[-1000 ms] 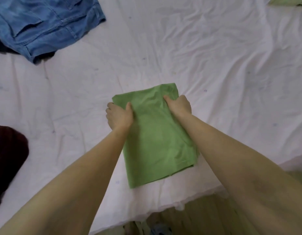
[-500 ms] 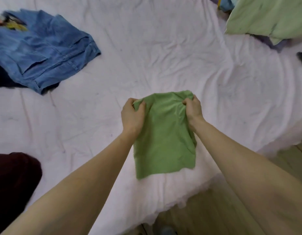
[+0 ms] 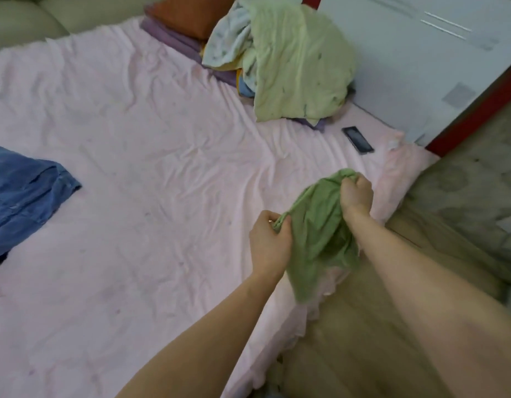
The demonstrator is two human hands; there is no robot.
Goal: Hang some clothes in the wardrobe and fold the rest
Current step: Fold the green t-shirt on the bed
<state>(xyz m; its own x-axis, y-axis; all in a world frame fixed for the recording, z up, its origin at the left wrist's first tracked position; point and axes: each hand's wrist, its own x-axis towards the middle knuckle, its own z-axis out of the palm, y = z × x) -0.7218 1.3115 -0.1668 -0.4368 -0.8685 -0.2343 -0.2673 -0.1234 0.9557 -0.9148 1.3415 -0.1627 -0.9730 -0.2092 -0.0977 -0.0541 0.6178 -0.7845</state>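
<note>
Gripping the green cloth, both hands are closed on its top edge. Left hand and right hand lift it above the bed.

Matt green cloth garment, wrinkled pink sheet, glossy phone

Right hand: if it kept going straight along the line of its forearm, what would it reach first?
Judging roughly, the right hand, gripping the green garment, points up the pink sheet toward the dark phone. Depth is unclear, but nothing else seems to lie between them.
</note>
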